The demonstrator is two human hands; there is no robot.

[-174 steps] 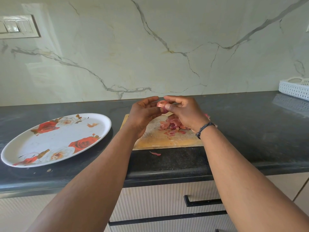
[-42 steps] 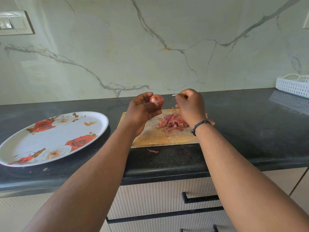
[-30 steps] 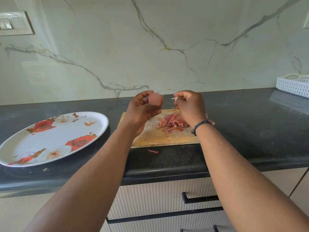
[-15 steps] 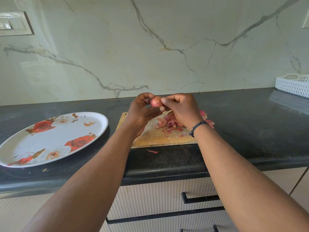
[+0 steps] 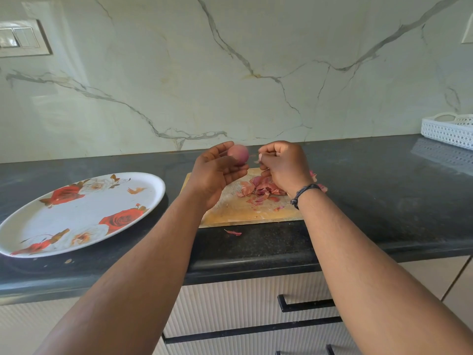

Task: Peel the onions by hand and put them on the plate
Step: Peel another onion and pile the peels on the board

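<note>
Right hand (image 5: 282, 163): withdrawn from small pink peeled onion (image 5: 238, 154), fingers pinching a skin scrap. Left hand (image 5: 217, 172): fingers cradle onion above wooden board (image 5: 245, 211). Risk: loose hold, onion rolls off table (image 5: 358, 201); floral oval plate (image 5: 76, 213) holds none

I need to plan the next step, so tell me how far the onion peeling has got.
Done: a pile of peels lies on the cutting board, so skin has come off. In hand: the left hand holds a small onion that looks mostly bare, while the right hand pinches a scrap of skin beside it. Left: the plate holds no onion yet, so this one has yet to go there.
</note>
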